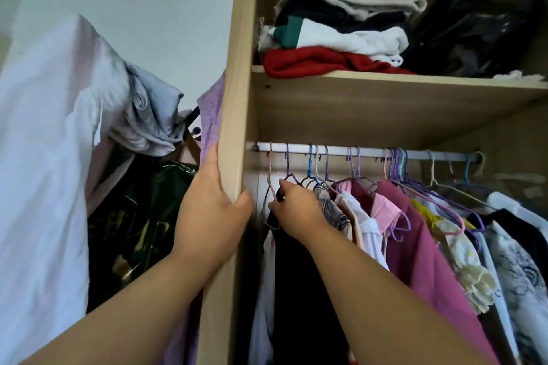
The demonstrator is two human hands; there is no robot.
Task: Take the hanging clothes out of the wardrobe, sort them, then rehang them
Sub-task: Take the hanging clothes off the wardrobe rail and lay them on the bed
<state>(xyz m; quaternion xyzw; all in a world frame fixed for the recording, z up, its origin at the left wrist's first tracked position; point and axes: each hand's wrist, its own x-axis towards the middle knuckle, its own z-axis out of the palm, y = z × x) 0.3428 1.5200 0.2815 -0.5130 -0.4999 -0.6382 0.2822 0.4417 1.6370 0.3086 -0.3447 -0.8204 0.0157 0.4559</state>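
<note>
Several garments hang on wire hangers from the white rail (370,152) inside the wooden wardrobe (237,98). My left hand (212,207) grips the wardrobe's left side panel, thumb curled round its front edge. At the rail's left end, my right hand (296,210) pinches the shoulder of a dark garment (299,290) on a pink wire hanger (270,184). To its right hang a pink shirt (382,210), a magenta garment (430,261) and a floral piece (462,249).
Folded clothes (335,35) and a black plastic bag (474,24) fill the shelf above the rail. Left of the wardrobe stand a white fabric cover (44,157), a grey bundled garment (148,115), a purple cloth (212,115) and a dark glossy bag (133,231).
</note>
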